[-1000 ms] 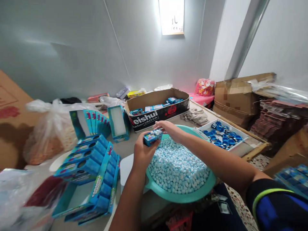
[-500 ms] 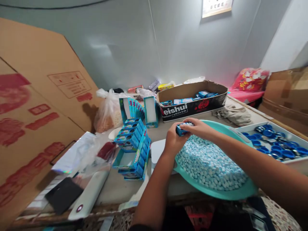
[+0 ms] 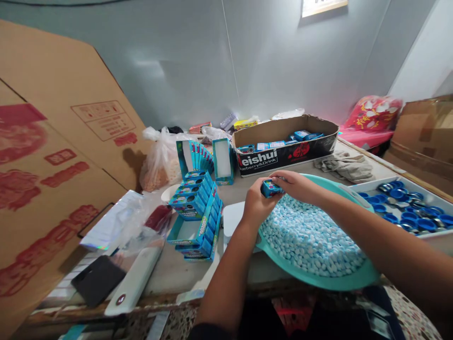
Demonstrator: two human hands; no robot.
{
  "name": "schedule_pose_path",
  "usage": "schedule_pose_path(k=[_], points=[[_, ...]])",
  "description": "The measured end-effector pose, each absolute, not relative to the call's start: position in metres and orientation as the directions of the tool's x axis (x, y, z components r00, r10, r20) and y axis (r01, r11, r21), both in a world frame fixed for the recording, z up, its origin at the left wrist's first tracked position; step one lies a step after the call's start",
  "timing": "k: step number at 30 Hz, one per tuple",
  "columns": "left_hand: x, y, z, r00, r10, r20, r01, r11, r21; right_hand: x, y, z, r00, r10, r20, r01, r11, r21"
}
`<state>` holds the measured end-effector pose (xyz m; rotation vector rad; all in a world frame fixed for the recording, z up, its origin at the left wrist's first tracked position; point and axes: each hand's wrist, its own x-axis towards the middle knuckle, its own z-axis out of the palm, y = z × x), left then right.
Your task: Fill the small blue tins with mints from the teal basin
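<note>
My left hand (image 3: 255, 206) and my right hand (image 3: 295, 184) both grip a small blue candy tin (image 3: 271, 188) above the far edge of a teal basin (image 3: 348, 279). The right hand's fingers lie over the tin's top. The basin is heaped with small pale blue candies (image 3: 311, 238). Left of the hands stands a stack of blue display boxes (image 3: 196, 212) with tins slotted in them.
A black-sided carton (image 3: 283, 141) with blue tins sits behind the basin. A white tray of blue lids (image 3: 406, 208) lies at the right. Large cardboard sheets (image 3: 46, 156) lean at the left, with a plastic bag (image 3: 161, 160), a grey cloth (image 3: 345, 167) and a black phone (image 3: 97, 279) on the table.
My view has swung left, so the cardboard sheets now show. The right hand has come down over the tin, whose open top with candies no longer shows.
</note>
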<state>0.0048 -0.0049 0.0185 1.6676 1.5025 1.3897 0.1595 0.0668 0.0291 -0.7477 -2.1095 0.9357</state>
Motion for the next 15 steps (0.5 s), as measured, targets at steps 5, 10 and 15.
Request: schedule_pose_path(k=[5, 10, 15], points=[[0.0054, -0.0057, 0.0218, -0.136, 0.923, 0.361, 0.429, -0.273, 0.861, 0.1606, 0.0663, 0.0313, -0.554, 0.719, 0.42, 0.267, 0.631, -0.728], [0.0065, -0.0057, 0.0227, -0.154, 0.922, 0.356, 0.402, -0.271, 0.875, 0.1584, 0.0673, 0.0267, -0.496, 0.739, 0.455, 0.272, 0.63, -0.727], [0.0069, -0.0056, 0.0225, -0.171, 0.925, 0.339, 0.383, -0.254, 0.888, 0.1577, 0.0673, 0.0228, -0.426, 0.774, 0.469, 0.308, 0.611, -0.729]])
